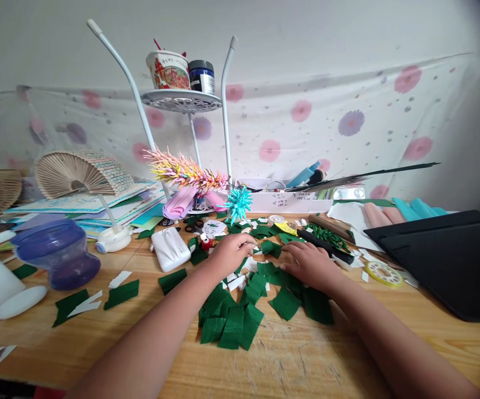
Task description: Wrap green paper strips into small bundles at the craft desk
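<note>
My left hand [236,252] is over the middle of the table with its fingers drawn together in a pinch. Whatever lies between its fingertips is too small to make out. My right hand [308,261] is palm down, fingers stretched out and slightly apart, beside the pile of cut green crepe paper pieces [256,285]. Between both hands lies a single green crepe paper piece [271,248]. Small white paper scraps [235,281] are mixed in among the green pieces. Behind my hands, a turquoise spiky paper flower [238,205] is next to a pink and yellow spiky one [190,170].
On the left stand a purple container [57,252], a white case [170,249] and a folding fan [82,174] on papers. To the right are a tape roll [383,274] and a large black panel [447,266]. A white metal rack [181,101] rises behind, holding a noodle tub and jar.
</note>
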Demonstrator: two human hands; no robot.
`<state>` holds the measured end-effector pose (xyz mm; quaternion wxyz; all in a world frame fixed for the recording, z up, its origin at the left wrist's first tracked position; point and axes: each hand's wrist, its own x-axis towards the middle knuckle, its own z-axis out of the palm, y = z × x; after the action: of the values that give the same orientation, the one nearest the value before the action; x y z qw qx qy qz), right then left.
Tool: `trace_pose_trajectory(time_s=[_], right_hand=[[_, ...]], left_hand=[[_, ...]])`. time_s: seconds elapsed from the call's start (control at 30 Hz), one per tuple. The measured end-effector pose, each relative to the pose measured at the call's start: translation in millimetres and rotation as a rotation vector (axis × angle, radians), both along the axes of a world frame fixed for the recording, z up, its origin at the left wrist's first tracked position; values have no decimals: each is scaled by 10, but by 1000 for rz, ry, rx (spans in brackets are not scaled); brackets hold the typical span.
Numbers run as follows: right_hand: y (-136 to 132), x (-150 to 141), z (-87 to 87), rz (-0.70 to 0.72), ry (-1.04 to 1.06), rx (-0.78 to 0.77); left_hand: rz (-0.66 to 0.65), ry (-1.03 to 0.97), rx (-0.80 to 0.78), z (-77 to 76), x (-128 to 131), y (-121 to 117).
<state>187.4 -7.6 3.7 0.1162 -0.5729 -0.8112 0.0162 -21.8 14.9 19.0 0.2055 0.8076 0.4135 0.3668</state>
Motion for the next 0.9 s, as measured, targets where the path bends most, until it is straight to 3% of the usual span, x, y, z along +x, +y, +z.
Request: trace_pose_trajectory(time_s=[0.13, 0.27, 0.53, 0.73, 0.9], right_hand=[[9, 35, -3, 46, -58, -62], [6, 31, -26, 82, 12, -50], [-16, 9, 90, 30, 309, -15], [-30, 93, 117, -9, 470, -5], [31, 194, 78, 57, 639, -112]], left_hand=[[50, 44, -51, 34, -13, -24], [87, 102, -27, 59, -30, -34], [205, 58, 136, 15, -111, 81], [195, -7, 59, -25, -162, 151], [235, 32, 102, 65, -257, 164]])
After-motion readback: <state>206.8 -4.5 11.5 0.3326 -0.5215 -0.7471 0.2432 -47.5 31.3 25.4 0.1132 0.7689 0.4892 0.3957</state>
